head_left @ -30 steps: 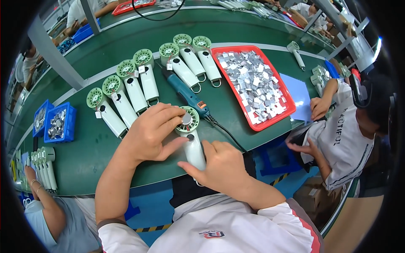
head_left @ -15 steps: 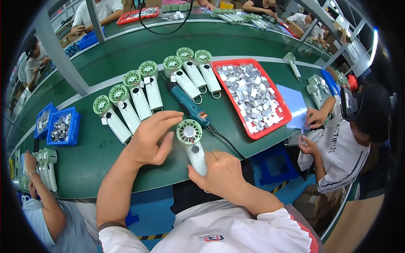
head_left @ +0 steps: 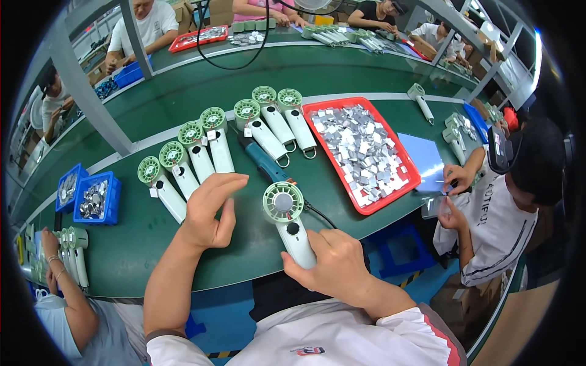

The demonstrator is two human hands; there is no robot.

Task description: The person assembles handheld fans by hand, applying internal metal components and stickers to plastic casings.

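A white and pale green handheld fan (head_left: 296, 241) is gripped by the handle in my right hand (head_left: 332, 265), with its round slotted head tilted up and a grey disc at the centre. My left hand (head_left: 210, 210) hovers to the left of the fan head, thumb and fingers apart in a curve, with nothing between them. Beyond the fan lies a teal electric screwdriver (head_left: 261, 160), its front end hidden behind the upright fans and its cord running toward me. Several similar handheld fans (head_left: 201, 161) lie in a row behind my left hand, small white tags on some.
A red tray (head_left: 400, 192) full of small silvery-white squares sits right of the screwdriver. Blue bins (head_left: 97, 201) with metal parts stand at left. Co-workers sit at both sides and across; the right-hand person (head_left: 488, 219) handles something small beside a bluish sheet (head_left: 421, 160).
The fan in my right hand has shifted slightly right and looks larger. My left hand has drawn a little away from it. The view has tilted somewhat.
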